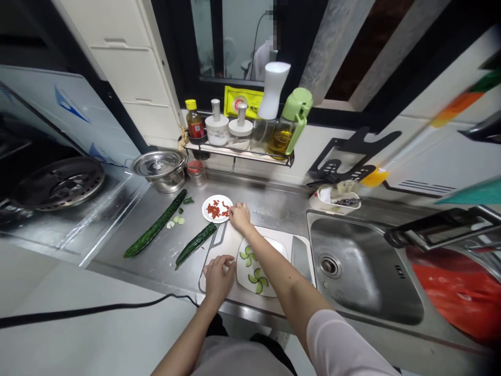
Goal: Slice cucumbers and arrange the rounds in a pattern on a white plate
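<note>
My right hand (239,216) reaches forward to the right rim of a small white dish (211,202) of chopped red chilli, its fingers curled together at the rim. My left hand (217,275) rests on the white cutting board (226,241), fingers bent at the edge of a white plate (270,245) that holds green cucumber slices (253,271) arranged in small fans. A knife blade (301,256) lies on the board to the right of the plate. A short cucumber piece (195,243) lies just left of the board.
A long cucumber (156,224) and some cut ends lie on the steel counter. A lidded steel pot (158,168) stands at the back left. A shelf (238,151) carries bottles and jars. The sink (360,271) is on the right, a black cable (97,309) in front.
</note>
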A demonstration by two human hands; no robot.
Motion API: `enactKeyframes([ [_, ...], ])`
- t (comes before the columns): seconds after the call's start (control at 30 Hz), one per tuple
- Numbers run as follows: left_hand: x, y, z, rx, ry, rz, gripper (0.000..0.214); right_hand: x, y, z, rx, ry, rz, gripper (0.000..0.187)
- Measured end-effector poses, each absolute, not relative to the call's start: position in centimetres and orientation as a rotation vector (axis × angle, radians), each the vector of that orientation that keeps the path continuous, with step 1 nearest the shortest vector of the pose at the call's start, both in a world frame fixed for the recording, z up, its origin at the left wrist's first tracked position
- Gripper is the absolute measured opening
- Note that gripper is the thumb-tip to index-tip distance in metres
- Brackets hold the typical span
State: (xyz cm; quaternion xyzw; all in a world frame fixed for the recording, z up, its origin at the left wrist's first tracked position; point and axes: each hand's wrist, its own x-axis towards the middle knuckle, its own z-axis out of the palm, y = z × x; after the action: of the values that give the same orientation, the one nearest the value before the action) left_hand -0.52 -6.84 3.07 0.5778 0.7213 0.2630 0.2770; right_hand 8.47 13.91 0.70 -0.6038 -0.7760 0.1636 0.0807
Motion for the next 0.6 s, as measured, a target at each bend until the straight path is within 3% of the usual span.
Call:
enactKeyframes([
  [0.3,-0.49,-6.74,2.43,1.520,1.940,0.739,0.018,8.33,14.29,0.52,-1.827,-2.338,0.538,0.029],
  [0.6,-0.54,-6.75,2.16,1.504,1.952,0.730,0.019,8.85,14.20,0.53,-1.594,-2.391,0.529,0.021],
])
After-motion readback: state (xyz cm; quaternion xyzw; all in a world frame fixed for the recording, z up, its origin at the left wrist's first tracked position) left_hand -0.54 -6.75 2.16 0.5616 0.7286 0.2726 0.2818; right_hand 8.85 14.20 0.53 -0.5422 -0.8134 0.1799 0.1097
